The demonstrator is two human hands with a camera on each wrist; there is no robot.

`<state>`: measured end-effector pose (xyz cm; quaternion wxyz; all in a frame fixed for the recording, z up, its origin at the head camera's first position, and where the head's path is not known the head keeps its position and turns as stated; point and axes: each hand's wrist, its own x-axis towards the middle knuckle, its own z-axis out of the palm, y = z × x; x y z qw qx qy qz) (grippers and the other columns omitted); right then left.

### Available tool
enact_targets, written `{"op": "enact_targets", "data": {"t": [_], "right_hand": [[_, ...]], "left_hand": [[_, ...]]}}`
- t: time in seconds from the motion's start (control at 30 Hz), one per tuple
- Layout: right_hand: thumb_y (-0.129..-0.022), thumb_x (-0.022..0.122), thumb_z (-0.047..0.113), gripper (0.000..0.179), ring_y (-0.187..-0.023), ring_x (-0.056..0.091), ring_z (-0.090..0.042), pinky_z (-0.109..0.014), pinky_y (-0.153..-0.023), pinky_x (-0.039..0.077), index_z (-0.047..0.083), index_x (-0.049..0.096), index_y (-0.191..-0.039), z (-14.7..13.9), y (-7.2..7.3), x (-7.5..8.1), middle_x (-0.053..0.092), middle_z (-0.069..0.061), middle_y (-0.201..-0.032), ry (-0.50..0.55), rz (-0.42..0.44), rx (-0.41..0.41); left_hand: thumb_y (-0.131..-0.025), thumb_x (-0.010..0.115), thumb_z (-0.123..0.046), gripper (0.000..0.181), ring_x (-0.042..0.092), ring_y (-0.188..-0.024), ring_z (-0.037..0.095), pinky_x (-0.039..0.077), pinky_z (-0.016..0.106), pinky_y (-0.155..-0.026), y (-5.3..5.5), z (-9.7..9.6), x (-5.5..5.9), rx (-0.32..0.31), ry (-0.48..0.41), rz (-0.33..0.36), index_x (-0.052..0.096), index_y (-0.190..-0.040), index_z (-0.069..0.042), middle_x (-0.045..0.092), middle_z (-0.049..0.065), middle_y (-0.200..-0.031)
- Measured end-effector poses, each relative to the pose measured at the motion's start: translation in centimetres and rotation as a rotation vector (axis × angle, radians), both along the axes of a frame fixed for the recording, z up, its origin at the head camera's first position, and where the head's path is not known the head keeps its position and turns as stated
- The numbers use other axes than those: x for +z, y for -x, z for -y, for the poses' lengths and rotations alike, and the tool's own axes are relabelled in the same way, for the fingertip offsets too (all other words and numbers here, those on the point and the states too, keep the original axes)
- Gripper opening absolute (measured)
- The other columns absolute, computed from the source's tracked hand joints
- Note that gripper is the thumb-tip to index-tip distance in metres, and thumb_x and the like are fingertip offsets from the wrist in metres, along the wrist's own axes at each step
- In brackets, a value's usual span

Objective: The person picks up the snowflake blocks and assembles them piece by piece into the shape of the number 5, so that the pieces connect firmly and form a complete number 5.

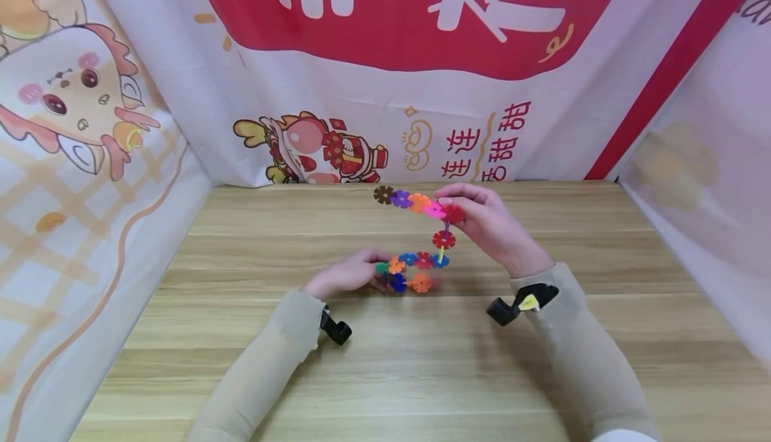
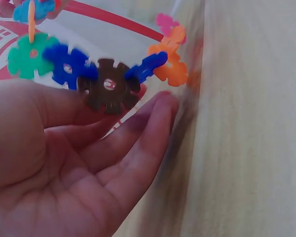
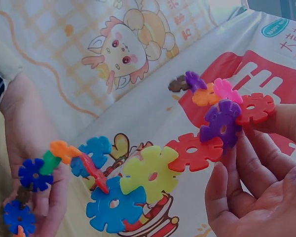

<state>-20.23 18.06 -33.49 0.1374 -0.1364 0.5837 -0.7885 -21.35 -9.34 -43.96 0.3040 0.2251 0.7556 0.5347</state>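
A chain of colourful plastic snowflake discs (image 1: 423,260) hangs in a curve between both hands, above the wooden table. My right hand (image 1: 490,224) pinches a red disc (image 3: 255,108) between thumb and fingers, close to a purple disc (image 3: 222,123). The chain's free upper end finishes in a brown disc (image 1: 383,194). At the lower end, my left hand (image 1: 355,273) holds the chain by another brown disc (image 2: 108,85), thumb on one side and fingers behind. Beyond that hand, a blue disc (image 2: 148,67), an orange one (image 2: 170,66) and a pink one trail off.
The wood-grain table (image 1: 385,368) stretches under both forearms. Printed cloth walls (image 1: 385,94) stand at its back and sides. A black camera mount is strapped to each wrist, over beige sleeves (image 1: 265,361).
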Motion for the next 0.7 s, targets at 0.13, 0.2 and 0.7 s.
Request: {"op": "enact_targets", "data": {"t": [0.13, 0.2, 0.7], "right_hand": [[-0.105, 0.056, 0.007, 0.018, -0.099, 0.064, -0.02, -0.029, -0.09, 0.054, 0.008, 0.073, -0.11, 0.1, 0.0, 0.0, 0.067, -0.01, -0.116, -0.007, -0.007, -0.025], [-0.104, 0.057, 0.007, 0.018, -0.099, 0.065, -0.021, -0.03, -0.089, 0.054, 0.008, 0.074, -0.11, 0.1, 0.0, 0.0, 0.067, -0.011, -0.117, -0.013, -0.008, -0.035], [-0.102, 0.061, 0.005, 0.02, -0.097, 0.068, -0.023, -0.034, -0.092, 0.054, -0.001, 0.072, -0.117, 1.9, 0.0, -0.3, 0.071, -0.016, -0.114, -0.066, -0.119, -0.064]], "left_hand": [[-0.106, 0.043, -0.008, 0.036, 0.066, -0.095, 0.024, 0.055, 0.04, -0.082, 0.1, 0.3, 0.4, 0.136, 0.071, -0.118, 0.059, -0.138, -0.001, 0.066, 0.013, -0.118], [-0.107, 0.045, -0.009, 0.034, 0.065, -0.097, 0.027, 0.055, 0.042, -0.086, 0.2, 0.3, 0.7, 0.215, 0.059, -0.173, 0.06, -0.135, 0.002, 0.067, 0.015, -0.116], [-0.1, 0.069, -0.025, 0.024, 0.062, -0.107, 0.013, 0.048, 0.037, -0.098, -3.2, -2.9, 6.5, 0.545, -0.246, -0.683, 0.07, -0.119, -0.011, 0.071, -0.003, -0.115]]}}
